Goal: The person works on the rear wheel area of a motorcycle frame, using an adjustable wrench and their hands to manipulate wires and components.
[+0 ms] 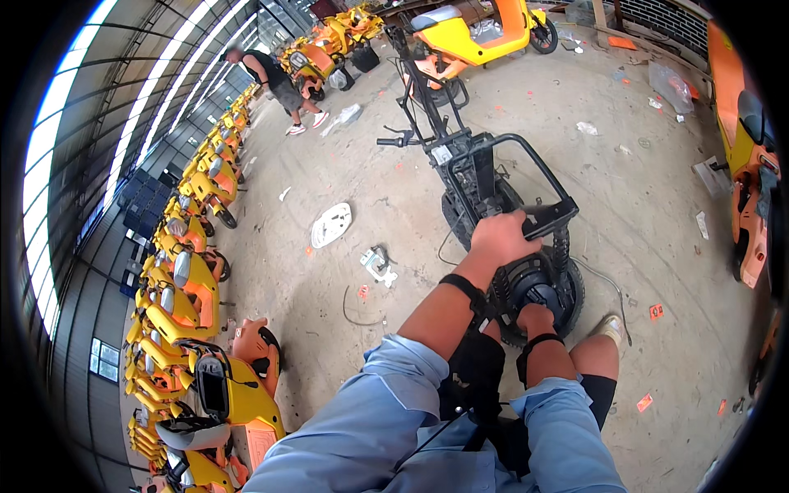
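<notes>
In front of me stands a stripped black scooter frame (463, 156) with its body panels off and its handlebar (403, 138) turned toward the far left. My left hand (503, 238) is closed on the rear end of this frame, by the black tubular rack (534, 156). Lower down, my right hand (536, 315) is at the hub of the rear wheel (579, 292). Its fingers are mostly hidden, so whether it grips anything does not show. A black shock absorber (562, 246) stands beside the wheel.
Yellow and orange scooters (193, 287) line the left side; others (485, 37) stand at the back and right. A person (275, 78) walks at the far left. A white oval panel (331, 225), a white bracket-like part (378, 264), a cable (612, 283) and orange scraps (656, 312) lie on the floor.
</notes>
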Demonstrator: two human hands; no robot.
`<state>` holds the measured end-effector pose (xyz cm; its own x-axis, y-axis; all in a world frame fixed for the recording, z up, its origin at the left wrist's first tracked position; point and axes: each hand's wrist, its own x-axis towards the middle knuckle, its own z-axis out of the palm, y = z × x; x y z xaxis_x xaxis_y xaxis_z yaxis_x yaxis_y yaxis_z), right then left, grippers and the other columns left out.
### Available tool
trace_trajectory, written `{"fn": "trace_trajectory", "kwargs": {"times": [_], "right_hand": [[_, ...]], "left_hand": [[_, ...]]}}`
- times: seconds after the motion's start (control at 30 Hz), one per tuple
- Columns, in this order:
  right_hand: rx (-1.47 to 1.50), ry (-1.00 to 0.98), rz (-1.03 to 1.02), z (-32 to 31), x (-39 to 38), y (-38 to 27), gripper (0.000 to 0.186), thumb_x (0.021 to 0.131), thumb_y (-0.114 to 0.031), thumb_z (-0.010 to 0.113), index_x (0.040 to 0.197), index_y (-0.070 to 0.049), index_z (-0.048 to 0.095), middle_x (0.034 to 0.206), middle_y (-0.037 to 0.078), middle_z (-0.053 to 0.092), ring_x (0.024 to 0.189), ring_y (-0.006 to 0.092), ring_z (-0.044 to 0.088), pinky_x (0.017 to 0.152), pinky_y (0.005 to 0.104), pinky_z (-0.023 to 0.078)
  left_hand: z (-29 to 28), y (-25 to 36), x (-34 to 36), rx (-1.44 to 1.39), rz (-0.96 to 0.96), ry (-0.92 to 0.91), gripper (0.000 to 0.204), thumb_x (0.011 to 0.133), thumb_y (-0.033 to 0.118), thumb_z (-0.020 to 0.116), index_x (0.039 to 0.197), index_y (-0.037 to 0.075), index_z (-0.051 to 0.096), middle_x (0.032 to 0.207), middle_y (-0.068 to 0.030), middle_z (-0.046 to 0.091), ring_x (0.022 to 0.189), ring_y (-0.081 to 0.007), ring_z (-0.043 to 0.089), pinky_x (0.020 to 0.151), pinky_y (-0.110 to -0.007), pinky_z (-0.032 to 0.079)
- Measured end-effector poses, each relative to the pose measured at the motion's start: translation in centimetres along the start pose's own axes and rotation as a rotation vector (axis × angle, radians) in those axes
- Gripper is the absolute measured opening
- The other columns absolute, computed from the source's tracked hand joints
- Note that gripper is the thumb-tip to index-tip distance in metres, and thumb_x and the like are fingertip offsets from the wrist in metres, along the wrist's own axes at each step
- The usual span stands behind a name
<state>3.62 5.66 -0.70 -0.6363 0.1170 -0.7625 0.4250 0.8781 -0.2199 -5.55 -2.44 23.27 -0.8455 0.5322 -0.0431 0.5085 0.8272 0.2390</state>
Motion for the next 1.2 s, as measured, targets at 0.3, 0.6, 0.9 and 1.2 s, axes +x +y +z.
{"fn": "trace_trajectory", "kwargs": {"times": [0.3,0.6,0.9,1.2], "right_hand": [[0.208,0.158,-0.041,2.2,0.9,3.8,0.038,0.081,-0.023,0.063,0.116,-0.012,0.074,0.126,0.018,0.067,0.121,0.0370,0.062,0.097,0.0470,0.052],[0.358,0.112,0.080,5.4,1.6,5.6,0.028,0.091,-0.022,0.060,0.111,-0.009,0.075,0.122,0.019,0.068,0.114,0.0391,0.064,0.090,0.0484,0.054],[0.513,0.207,0.150,6.8,0.1,5.2,0.030,0.092,-0.026,0.059,0.112,-0.011,0.075,0.124,0.014,0.069,0.115,0.0374,0.064,0.093,0.0486,0.053],[0.857,0.245,0.299,15.2,4.2,4.7,0.039,0.093,-0.028,0.056,0.126,-0.009,0.064,0.123,0.020,0.067,0.114,0.0393,0.064,0.094,0.0501,0.051]], "left_hand": [[0.1,0.5,1.5,0.054,-0.041,0.014,0.064,0.076,0.063,0.067,0.104,0.005,0.069,0.099,-0.0194,0.073,0.098,-0.0357,0.070,0.087,-0.044,0.055],[0.9,0.3,1.1,0.064,-0.080,-0.051,0.065,0.075,0.064,0.067,0.112,0.011,0.071,0.102,-0.0132,0.075,0.101,-0.0310,0.070,0.087,-0.042,0.055],[0.8,0.6,0.7,0.091,-0.095,0.025,0.062,0.075,0.064,0.067,0.107,0.011,0.072,0.096,-0.0130,0.074,0.097,-0.0320,0.071,0.087,-0.042,0.054],[1.5,1.8,1.6,0.089,-0.066,0.039,0.066,0.074,0.066,0.068,0.105,0.009,0.072,0.093,-0.0153,0.074,0.096,-0.0333,0.071,0.085,-0.043,0.054]]}}
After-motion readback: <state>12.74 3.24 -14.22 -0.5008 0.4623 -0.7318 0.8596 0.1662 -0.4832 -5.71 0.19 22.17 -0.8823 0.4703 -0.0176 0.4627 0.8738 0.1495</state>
